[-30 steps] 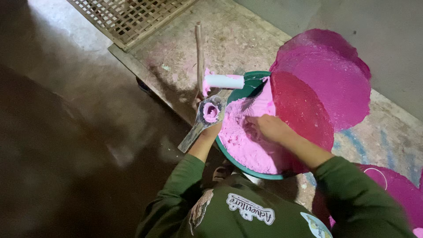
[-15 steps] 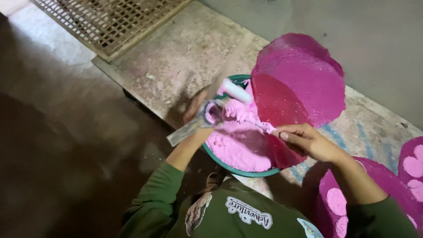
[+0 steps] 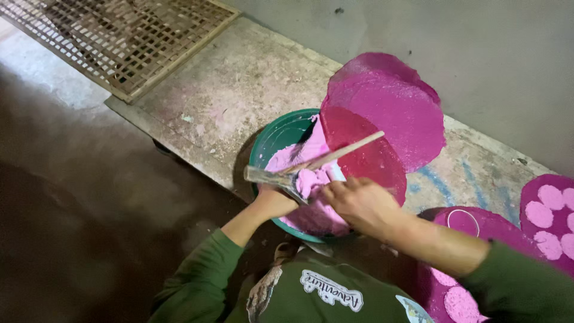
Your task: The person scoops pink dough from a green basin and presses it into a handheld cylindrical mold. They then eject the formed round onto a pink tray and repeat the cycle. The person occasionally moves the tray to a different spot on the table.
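Dark green long sleeves, green top with a white chest patch

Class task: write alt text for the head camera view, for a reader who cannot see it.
Seen from above, a person's left hand holds a metal tool over a green basin of pink dough, while the right hand presses the dough. Thin magenta discs lie on the concrete ledge behind.

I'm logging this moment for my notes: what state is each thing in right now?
Green basin: partly filled with pink dough.
Metal tool: gripped by left hand, caked with pink dough.
Wooden stick: lies tilted across the basin.
Right hand: pressing on the dough.
Pink round sheets: stacked, overlapping the basin's rim.
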A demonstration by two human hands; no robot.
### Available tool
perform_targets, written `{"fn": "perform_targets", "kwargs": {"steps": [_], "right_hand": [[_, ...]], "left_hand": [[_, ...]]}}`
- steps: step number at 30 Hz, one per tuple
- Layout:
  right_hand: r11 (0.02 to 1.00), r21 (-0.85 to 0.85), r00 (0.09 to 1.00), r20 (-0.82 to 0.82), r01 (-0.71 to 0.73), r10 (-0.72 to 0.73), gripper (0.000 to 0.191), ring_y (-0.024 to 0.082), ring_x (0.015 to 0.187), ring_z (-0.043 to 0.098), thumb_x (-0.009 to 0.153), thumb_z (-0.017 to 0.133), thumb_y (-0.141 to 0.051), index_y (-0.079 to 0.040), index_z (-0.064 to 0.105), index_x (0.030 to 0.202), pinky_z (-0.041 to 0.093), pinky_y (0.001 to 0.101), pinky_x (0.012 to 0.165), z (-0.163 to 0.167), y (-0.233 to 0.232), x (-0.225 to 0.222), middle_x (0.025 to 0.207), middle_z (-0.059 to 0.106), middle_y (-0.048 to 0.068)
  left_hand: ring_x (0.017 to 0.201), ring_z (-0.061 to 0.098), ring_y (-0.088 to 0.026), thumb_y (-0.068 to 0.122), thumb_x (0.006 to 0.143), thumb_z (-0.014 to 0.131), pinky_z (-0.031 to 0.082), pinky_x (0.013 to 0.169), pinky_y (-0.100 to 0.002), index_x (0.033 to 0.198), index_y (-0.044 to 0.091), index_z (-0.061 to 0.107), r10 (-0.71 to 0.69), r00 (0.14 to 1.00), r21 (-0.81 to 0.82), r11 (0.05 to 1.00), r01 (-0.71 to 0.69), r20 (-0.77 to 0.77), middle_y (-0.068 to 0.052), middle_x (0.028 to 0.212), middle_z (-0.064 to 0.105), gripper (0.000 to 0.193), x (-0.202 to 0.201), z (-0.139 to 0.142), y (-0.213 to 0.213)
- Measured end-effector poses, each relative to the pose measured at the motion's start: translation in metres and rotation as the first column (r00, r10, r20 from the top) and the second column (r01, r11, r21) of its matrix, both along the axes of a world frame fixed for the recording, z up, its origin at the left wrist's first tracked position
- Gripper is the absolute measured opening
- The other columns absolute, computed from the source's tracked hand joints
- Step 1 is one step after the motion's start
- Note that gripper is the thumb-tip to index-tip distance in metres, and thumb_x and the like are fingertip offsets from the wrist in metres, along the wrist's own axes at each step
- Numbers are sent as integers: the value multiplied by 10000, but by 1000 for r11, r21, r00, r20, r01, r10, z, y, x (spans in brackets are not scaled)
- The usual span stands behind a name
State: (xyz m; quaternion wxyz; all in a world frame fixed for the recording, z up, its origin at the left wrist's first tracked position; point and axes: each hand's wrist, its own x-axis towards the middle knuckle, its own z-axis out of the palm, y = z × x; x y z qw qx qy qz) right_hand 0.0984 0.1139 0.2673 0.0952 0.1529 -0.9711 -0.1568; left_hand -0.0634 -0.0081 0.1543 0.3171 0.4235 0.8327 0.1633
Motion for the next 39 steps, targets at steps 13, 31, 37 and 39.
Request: {"fn": "perform_targets", "kwargs": {"steps": [13, 31, 37, 39], "right_hand": [[906, -172, 899, 292, 386, -327, 477, 288, 712, 743, 828, 542, -80, -348, 718, 1180, 578, 446, 525, 66, 43, -9, 1007, 744, 21], [853, 142, 732, 455, 503, -507, 438, 227, 701, 729, 969, 490, -89, -234, 519, 1382, 596, 364, 541, 71, 32, -3, 1098, 668, 77], [988, 43, 971, 183, 150, -155, 204, 294, 679, 719, 866, 593, -127, -35, 635, 1042, 577, 406, 550, 36, -16, -34, 897, 700, 153], [985, 36, 970, 175, 167, -170, 220, 290, 685, 720, 850, 600, -136, -33, 644, 1041, 577, 401, 555, 37, -13, -26, 888, 699, 149]], "left_hand": [[1285, 522, -375, 511, 738, 732, 413, 1088, -447, 1487, 88, 432, 60, 993, 531, 848, 2, -100, -200, 1435, 505, 911, -28, -39, -1], [1107, 657, -339, 483, 734, 732, 559, 931, -447, 1586, 267, 328, 283, 929, 397, 901, -173, -237, -94, 1312, 618, 967, -27, 15, -19], [1123, 632, -429, 328, 781, 714, 548, 899, -488, 1469, 56, 468, 193, 852, 752, 588, 296, -486, -209, 1457, 579, 780, -22, -17, 5], [1069, 693, -378, 325, 924, 606, 593, 906, -455, 1483, 158, 501, 190, 980, 537, 833, -131, -56, -162, 1430, 594, 593, -29, -18, 1]]}}
